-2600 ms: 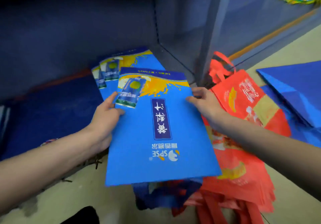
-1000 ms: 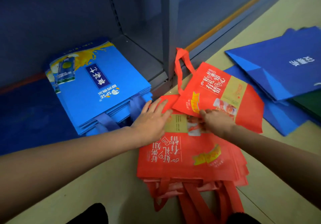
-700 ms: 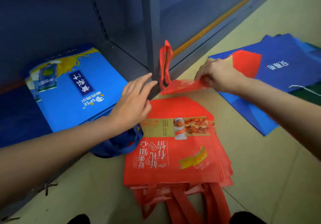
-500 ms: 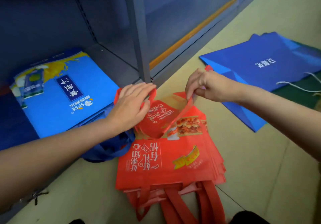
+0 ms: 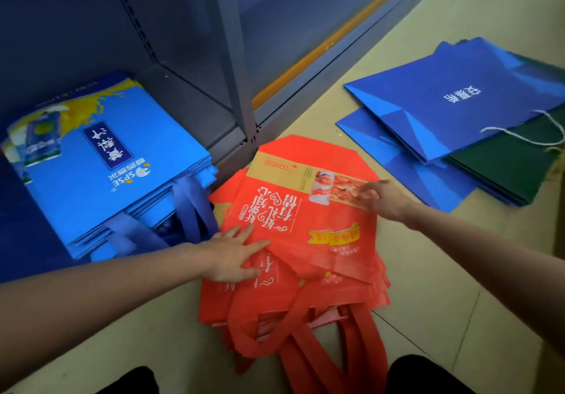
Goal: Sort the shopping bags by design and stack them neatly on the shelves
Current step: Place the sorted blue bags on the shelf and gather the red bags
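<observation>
Head: light-blue bags (image 5: pixel 101 176) stacked on shelf (image 5: pixel 189 100); both hands flat, fingers straight, on red bags (image 5: pixel 305 241).

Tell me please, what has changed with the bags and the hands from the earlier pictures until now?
The light-blue bag both hands held earlier now lies on its stack on the shelf. The top red bag, lifted and folded by the right hand a moment ago, is now spread flat on the red pile, the left hand pressing too. The dark-blue bags on the floor stayed put.
</observation>
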